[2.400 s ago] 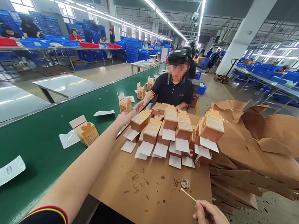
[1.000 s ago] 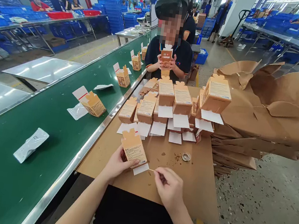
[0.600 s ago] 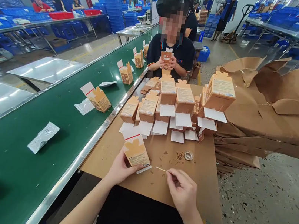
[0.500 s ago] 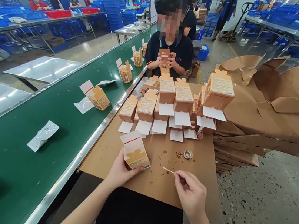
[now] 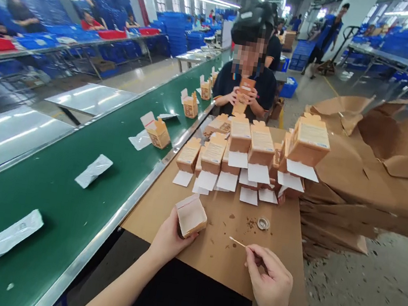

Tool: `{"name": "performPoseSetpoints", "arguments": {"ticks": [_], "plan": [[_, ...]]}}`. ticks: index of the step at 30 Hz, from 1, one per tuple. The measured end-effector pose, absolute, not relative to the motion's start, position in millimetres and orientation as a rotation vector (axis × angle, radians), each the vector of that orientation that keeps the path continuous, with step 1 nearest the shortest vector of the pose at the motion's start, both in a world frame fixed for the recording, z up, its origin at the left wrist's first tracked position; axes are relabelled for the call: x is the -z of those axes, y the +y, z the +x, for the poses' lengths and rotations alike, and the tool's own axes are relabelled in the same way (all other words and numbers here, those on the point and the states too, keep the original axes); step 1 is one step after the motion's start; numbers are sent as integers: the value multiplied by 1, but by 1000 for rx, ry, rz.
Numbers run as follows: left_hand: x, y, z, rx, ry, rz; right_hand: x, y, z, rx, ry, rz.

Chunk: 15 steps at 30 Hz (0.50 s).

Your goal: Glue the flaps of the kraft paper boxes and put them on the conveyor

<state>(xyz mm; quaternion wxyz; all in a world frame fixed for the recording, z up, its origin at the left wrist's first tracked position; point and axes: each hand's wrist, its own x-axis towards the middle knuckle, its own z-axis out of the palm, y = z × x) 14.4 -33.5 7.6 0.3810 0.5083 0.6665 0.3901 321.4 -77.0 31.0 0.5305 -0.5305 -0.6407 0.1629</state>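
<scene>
My left hand (image 5: pixel 168 237) is closed around a small orange carton (image 5: pixel 190 216), tipped so its pale end panel faces up, just above the brown cardboard sheet (image 5: pixel 212 249). My right hand (image 5: pixel 271 283) pinches a thin wooden stick (image 5: pixel 237 242) whose tip points left toward the carton, a short gap apart. A small round metal tin (image 5: pixel 263 223) lies on the sheet beyond the stick. Behind it stands a pile of several orange cartons (image 5: pixel 249 155) with white flaps hanging open.
A green conveyor belt (image 5: pixel 54 202) runs along the left, carrying white pouches (image 5: pixel 7 241) and open cartons (image 5: pixel 158 133). A co-worker in a dark shirt (image 5: pixel 245 85) sits opposite, holding a carton. Crumpled brown paper (image 5: pixel 371 188) is heaped at right. Blue crates line the background.
My left hand fetched a carton from the pile, brought it near, then turned it until its end panel faces up. My right hand drew back to the right with the stick.
</scene>
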Motion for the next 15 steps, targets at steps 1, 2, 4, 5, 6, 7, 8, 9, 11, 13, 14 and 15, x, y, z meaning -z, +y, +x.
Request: {"name": "performPoseSetpoints", "arguments": {"ticks": [1, 2, 4, 5, 6, 7, 8, 9, 11, 13, 14, 15], "plan": [[-10, -32, -2, -1026, 1795, 1307, -30, -77, 324, -377, -1521, -1271], [-13, -31, -23, -1065, 1908, 1304, -28, -78, 328, -358, -1513, -1277], [-21, -33, -71, -1149, 2154, 1270, -21, -80, 339, -323, -1504, -1295], [-24, -35, -96, -1188, 2266, 1241, -16, -82, 344, -306, -1499, -1309], [-28, -37, -120, -1218, 2358, 1200, -12, -83, 349, -291, -1492, -1328], [-31, -40, -141, -1243, 2425, 1142, -7, -84, 353, -281, -1486, -1350], [-33, -42, -160, -1260, 2462, 1078, -3, -84, 356, -273, -1481, -1371], [-35, -43, -174, -1269, 2476, 1009, -1, -84, 358, -267, -1476, -1388], [-37, -41, -193, -1267, 2473, 876, 2, -81, 359, -257, -1476, -1395], [-37, -36, -201, -1255, 2462, 788, 1, -76, 357, -270, -1488, -1377], [-36, -34, -201, -1255, 2453, 769, 0, -74, 357, -277, -1492, -1365], [-34, -33, -200, -1268, 2444, 765, -1, -73, 358, -278, -1488, -1353]]}}
